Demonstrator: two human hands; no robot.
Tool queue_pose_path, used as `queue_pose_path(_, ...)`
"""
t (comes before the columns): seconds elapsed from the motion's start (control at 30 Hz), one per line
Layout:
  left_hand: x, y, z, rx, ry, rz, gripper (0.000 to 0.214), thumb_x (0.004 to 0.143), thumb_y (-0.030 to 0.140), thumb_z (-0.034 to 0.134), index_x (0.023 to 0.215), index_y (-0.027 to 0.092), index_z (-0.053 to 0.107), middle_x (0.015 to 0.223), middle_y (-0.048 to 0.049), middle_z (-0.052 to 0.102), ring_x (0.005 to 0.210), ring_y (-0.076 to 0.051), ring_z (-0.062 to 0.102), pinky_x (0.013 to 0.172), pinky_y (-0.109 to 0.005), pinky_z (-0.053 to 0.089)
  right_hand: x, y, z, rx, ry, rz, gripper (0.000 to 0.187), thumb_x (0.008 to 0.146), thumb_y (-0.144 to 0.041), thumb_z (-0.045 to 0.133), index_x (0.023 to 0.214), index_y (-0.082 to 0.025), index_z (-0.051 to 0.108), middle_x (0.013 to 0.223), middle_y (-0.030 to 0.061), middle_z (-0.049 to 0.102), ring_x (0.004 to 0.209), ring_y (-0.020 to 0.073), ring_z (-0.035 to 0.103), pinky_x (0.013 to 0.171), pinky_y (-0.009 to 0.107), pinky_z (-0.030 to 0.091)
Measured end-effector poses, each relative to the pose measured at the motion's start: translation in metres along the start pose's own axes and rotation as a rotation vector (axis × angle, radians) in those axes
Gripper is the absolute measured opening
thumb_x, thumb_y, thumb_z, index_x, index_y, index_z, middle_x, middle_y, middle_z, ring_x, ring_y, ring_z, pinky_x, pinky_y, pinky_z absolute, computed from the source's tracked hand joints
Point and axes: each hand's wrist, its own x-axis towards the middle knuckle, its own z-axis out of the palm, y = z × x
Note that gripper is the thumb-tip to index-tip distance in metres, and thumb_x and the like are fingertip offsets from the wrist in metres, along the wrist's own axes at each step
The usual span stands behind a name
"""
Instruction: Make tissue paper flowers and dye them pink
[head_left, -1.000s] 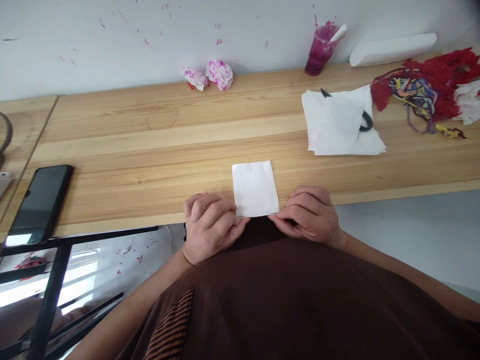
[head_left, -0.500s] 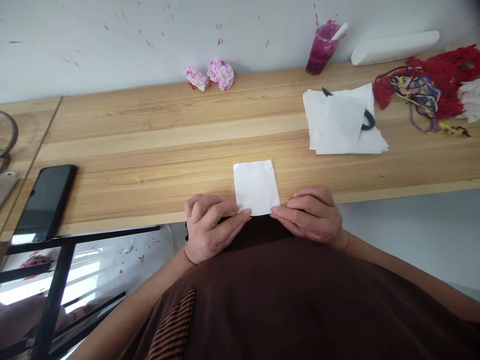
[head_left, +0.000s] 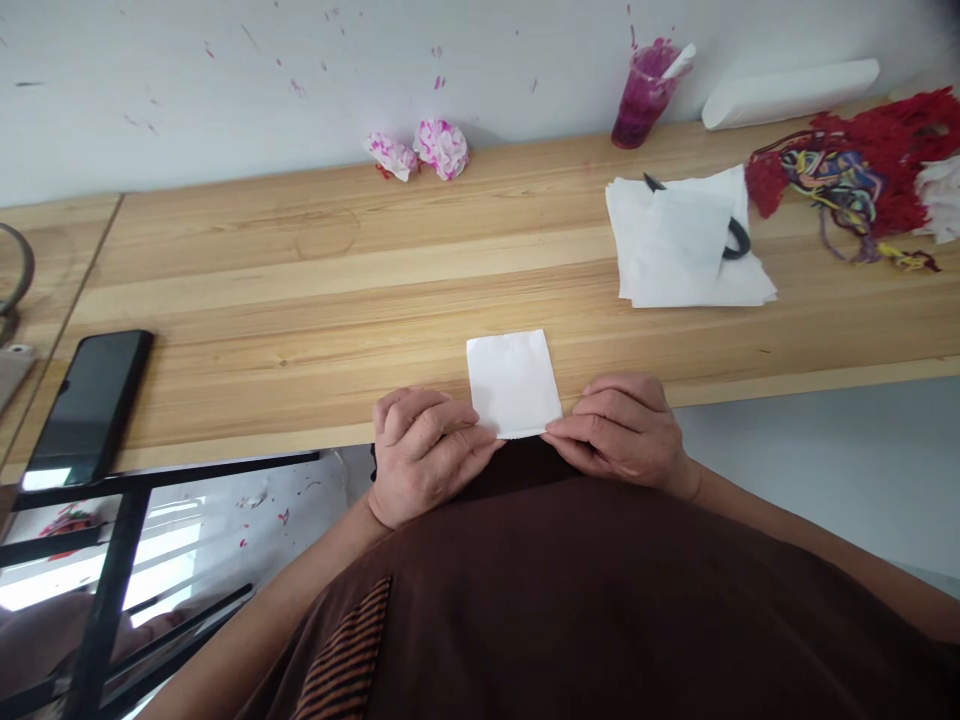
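A small white paper square lies at the front edge of the wooden table, its near edge overhanging slightly towards my body. A narrow crease or fold runs along that near edge. My left hand pinches the near left corner between thumb and fingers. At the near right corner, my right hand grips the paper the same way, its other fingers curled. The underside of the paper is hidden.
A stack of white paper sheets holds partly covered dark-handled scissors. Behind are a cup of magenta liquid, a white roll, and crumpled pink-white paper flowers. Coloured yarn lies right; a phone lies left.
The paper square has shifted slightly towards my body, its far edge now lower. Both hands stay at its near corners, with the fingers moved only a little.
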Motion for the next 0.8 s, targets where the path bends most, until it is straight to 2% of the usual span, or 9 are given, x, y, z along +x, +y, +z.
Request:
queue_pose_path(0.37, 0.0034, 0.0018, 0.0033, 0.028, 0.016, 0.001, 0.027, 0.072, 0.028, 0.092, 0.079, 0.026, 0.066, 0.089, -0.0005, 0.075, 0.094, -0.023, 0.062, 0.085, -0.041, 0.046, 0.0002, -0.0005, 0.0028, 0.011, -0.013, 0.049, 0.023, 0.076, -0.020, 0.087, 0.075, -0.024, 0.065, 0.069, -0.0026, 0.067, 0.080, 0.0190, 0.065, 0.073, 0.034, 0.049)
queue_pose_path(0.6, 0.0052, 0.0032, 0.0013, 0.024, 0.045, -0.023, 0.030, 0.072, 0.023, 0.093, 0.094, 0.032, 0.075, 0.088, 0.0002, 0.072, 0.093, -0.022, 0.060, 0.084, -0.039, 0.047, -0.0024, -0.0011, 0.0030, 0.059, 0.025, 0.059, 0.025, 0.075, -0.017, 0.091, 0.089, -0.026, 0.072, 0.076, -0.0028, 0.073, 0.080, 0.0185, 0.064, 0.073, 0.035, 0.051)
queue_pose_path(0.8, 0.0033, 0.0016, 0.0004, 0.036, 0.033, 0.033, 0.037, 0.073, 0.022, 0.092, 0.105, 0.033, 0.078, 0.089, 0.0000, 0.075, 0.092, -0.022, 0.059, 0.085, -0.040, 0.047, -0.0042, -0.0014, 0.0028, 0.032, 0.056, 0.020, 0.028, 0.076, -0.015, 0.090, 0.097, -0.028, 0.076, 0.074, -0.0037, 0.072, 0.082, 0.0180, 0.063, 0.072, 0.033, 0.050)
